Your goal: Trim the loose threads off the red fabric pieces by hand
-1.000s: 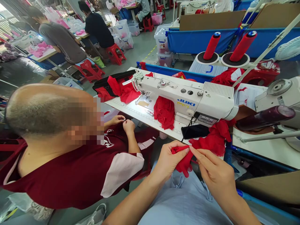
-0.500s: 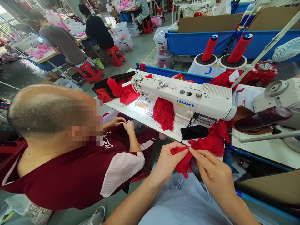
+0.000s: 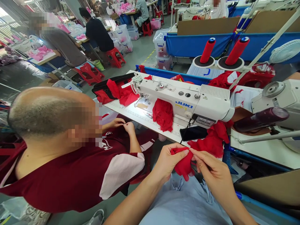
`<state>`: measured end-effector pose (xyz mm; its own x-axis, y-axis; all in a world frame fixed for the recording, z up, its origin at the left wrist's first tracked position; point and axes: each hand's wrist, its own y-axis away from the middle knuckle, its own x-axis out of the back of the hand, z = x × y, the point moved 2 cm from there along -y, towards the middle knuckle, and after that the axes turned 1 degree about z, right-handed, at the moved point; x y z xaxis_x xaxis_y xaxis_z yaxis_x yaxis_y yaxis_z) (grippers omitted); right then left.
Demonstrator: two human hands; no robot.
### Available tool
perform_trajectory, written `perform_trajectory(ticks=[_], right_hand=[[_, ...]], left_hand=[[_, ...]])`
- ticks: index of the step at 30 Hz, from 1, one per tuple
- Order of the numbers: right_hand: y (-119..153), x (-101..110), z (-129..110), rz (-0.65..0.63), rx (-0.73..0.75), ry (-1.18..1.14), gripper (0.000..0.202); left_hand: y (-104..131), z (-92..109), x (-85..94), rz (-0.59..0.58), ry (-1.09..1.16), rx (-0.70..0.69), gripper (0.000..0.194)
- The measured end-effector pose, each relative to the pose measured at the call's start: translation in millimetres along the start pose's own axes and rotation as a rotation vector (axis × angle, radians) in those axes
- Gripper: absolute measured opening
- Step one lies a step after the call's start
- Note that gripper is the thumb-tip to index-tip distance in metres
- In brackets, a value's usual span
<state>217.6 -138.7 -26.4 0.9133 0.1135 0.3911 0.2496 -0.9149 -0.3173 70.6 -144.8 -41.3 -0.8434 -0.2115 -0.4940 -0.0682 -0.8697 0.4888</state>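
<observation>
A crumpled piece of red fabric [image 3: 184, 165] hangs between my hands above my lap. My left hand [image 3: 169, 159] grips it, thumb lying along its upper edge. At that same edge, the pinched fingertips of my right hand [image 3: 209, 165] meet my left thumb; whatever small bit they hold is too small to make out. Just beyond my hands are a black phone [image 3: 194, 133] and a loose red cloth pile [image 3: 209, 140] on the white sewing table [image 3: 150, 120]. Another red bundle [image 3: 162, 115] lies under the arm of the white sewing machine [image 3: 187, 97].
At my left sits a person in a maroon shirt [image 3: 70, 178], hands together near the table edge. Two red thread cones [image 3: 207, 51] stand behind the machine. A dark bottle-like object [image 3: 262, 119] and a second machine [image 3: 276, 97] are at the right. Other people sit farther back.
My right hand's fingers have shifted slightly at the cloth's edge, and the hanging fabric has changed shape a little. The camera view has moved slightly. My left hand keeps its grip.
</observation>
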Motion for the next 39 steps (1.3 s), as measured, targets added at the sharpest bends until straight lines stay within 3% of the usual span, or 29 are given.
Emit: perform_trajectory(ticks=[6,10,14,20,25,28,34,39], right_hand=[[4,4,1,-0.010,0.120,0.216,0.038],[1,3,-1,0.003,0.108,0.259,0.035],[-2,2,1,0.038,-0.075,-0.045,0.028],[4,-4,17,0.059,-0.524,-0.549,0.018],[4,-5,20,0.063,-0.650,-0.712,0.019],[2,-1,16,0.066,-0.565,-0.593,0.019],[1,7,1,0.016,-0.011,0.010,0.032],[4,8,-2,0.003,0.115,0.202,0.038]], left_hand=[[0,1,-2.9,0.009,-0.031,-0.024,0.032],[1,3,-5.4,0.012,-0.074,-0.047,0.034],[1,6,-6.2,0.010,-0.059,-0.025,0.033],[-1,5,-4.7,-0.037,-0.022,0.049,0.035],[-4,3,-3.5,-0.031,0.032,0.089,0.037],[-4,2,-2.9,-0.028,0.044,0.103,0.036],[-4,3,-5.1,-0.003,0.005,0.071,0.035],[1,2,-6.8,-0.024,-0.068,-0.006,0.033]])
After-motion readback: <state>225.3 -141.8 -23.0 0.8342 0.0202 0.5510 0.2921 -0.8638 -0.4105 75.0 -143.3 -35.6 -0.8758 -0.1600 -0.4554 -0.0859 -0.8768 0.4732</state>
